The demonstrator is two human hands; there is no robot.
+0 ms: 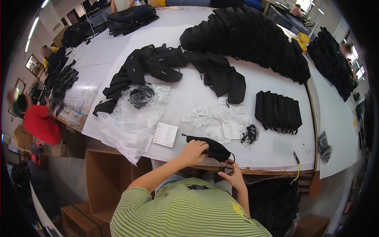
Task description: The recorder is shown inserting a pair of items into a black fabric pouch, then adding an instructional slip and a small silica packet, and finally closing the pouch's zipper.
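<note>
A black fabric pouch [213,149] lies slantwise at the table's front edge, a short cord sticking out at its left end and a loop at its right. My left hand [193,153] is closed over the pouch's left part, fingers curled on the fabric. At the loop end, my right hand [235,176] has its fingers closed on the loop; a small dark flat piece [218,177] shows beside its thumb. Beyond the pouch are scattered small white printed tags [203,119], stacked white cards [165,134] and a tangle of thin black strings [250,134].
Black pouches form a big heap [244,37] at the back, a looser line [136,67] and a neat row [278,112] at right. A clear plastic bag [130,118] lies left. Small snips [296,157] rest near the right edge. A cardboard box [104,177] stands below; people work at left.
</note>
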